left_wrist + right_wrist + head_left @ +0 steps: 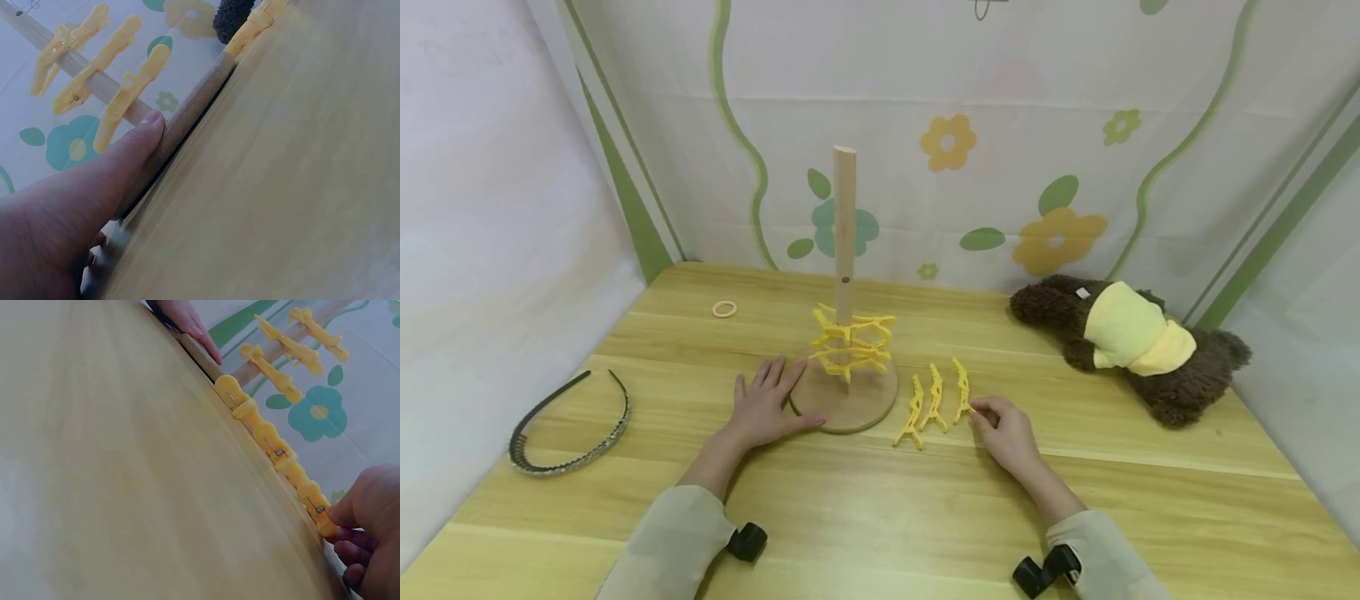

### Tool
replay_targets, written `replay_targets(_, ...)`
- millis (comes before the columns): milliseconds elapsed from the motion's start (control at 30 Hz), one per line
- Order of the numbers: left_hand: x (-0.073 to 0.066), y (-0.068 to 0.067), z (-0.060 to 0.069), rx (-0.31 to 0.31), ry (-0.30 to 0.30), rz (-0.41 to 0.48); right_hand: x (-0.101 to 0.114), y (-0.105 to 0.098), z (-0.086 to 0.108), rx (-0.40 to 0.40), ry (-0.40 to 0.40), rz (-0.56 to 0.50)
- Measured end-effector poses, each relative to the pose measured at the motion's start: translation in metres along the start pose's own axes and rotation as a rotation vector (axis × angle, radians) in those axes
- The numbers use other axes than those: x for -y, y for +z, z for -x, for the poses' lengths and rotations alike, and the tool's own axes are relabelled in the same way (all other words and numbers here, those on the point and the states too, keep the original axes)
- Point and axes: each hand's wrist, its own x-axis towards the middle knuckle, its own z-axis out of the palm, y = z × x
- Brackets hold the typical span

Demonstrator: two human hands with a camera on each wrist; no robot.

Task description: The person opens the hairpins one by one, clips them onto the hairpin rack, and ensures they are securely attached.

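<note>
We see a wooden table [880,517] with a pale grain. Near its back left corner lies a small ring [725,316], and by the left edge we find a dark headband [542,472], its open ends toward the back. Left of the middle we have a wooden stand [845,242] on its round base [850,415]. Just right of that base lie three yellow clips [936,392], forked ends toward the front edge. By the back right corner lies a brown stuffed toy [1191,367] in a yellow shirt [1129,329].
</note>
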Motion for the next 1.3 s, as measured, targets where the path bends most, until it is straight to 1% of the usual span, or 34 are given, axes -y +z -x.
replay_targets(200,0.000,0.001,0.000,-0.002,0.001,-0.004,0.001,-0.008,-0.002,-0.007,0.072,-0.025)
replay_targets(367,0.001,0.001,0.000,-0.002,-0.001,-0.010,-0.002,-0.010,-0.002,0.006,0.099,-0.051)
replay_targets(467,0.001,0.001,-0.001,-0.002,0.000,-0.010,-0.002,-0.007,-0.001,0.026,0.085,-0.013)
replay_targets(567,0.001,0.001,-0.001,-0.004,0.003,-0.011,-0.001,-0.004,0.000,0.041,0.060,0.072)
replay_targets(667,0.001,0.001,-0.001,-0.002,0.005,-0.010,0.001,-0.001,0.002,0.033,0.058,0.144)
replay_targets(833,0.002,0.001,0.000,-0.003,0.005,0.001,0.002,0.001,0.004,0.010,0.074,0.202)
replay_targets(1033,0.004,0.001,0.000,-0.012,0.001,-0.005,0.004,0.003,0.003,-0.019,0.052,0.233)
replay_targets(1300,0.002,0.003,-0.001,-0.013,0.003,-0.012,0.004,-0.002,0.003,-0.030,0.087,0.231)
